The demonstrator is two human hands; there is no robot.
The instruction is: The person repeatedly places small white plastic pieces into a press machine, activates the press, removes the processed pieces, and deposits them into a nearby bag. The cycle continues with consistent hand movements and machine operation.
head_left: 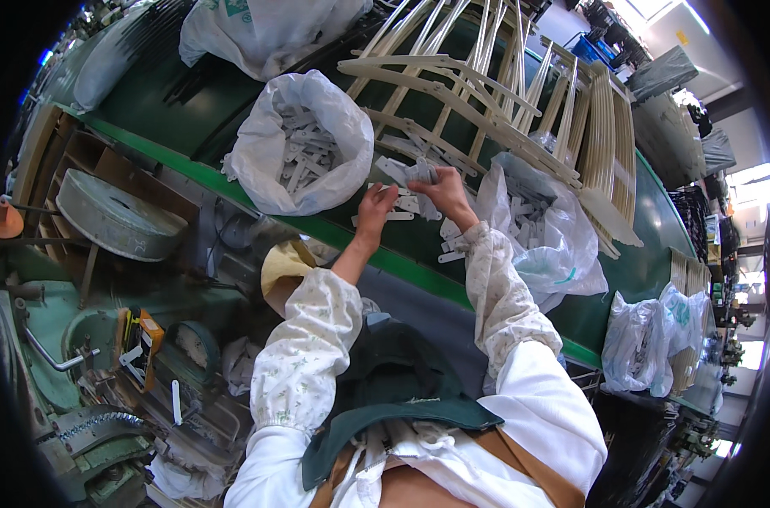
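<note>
"While I watch through the head view from a distance, I need the entry: small flat strips, whereabouts?"

"Small flat strips [420,172], pale grey: one little bunch, raised above the counter [419,277], between two bags. Further loose strips [399,216]: lying on the counter, just below."

"State of hands?"

"Right hand [446,193]: closed, bunch pinched between thumb and fingers. Left hand [375,210]: fingers bent, just beside, at the loose pieces; whether it grips one, I cannot tell."

"Handling?"

"My estimate: light singly, weightier by the bagful. Thin, fairly stiff, unlikely to be fragile. Smooth faces; a bunch may fan out or slip if squeezed off-centre. Material: not determinable."

"Best hold?"

"Single strip: long edges, near the middle. Flat on the counter: I would lift an end first, then pinch. Bunch: thumb on one broad face, fingers on the other."

"Containers?"

"Left bag [258,173], white, open-mouthed, strips heaped inside. Right bag [563,254], thin, slumped, strips inside. Both soft; I would hold by a gathered rim."
</note>
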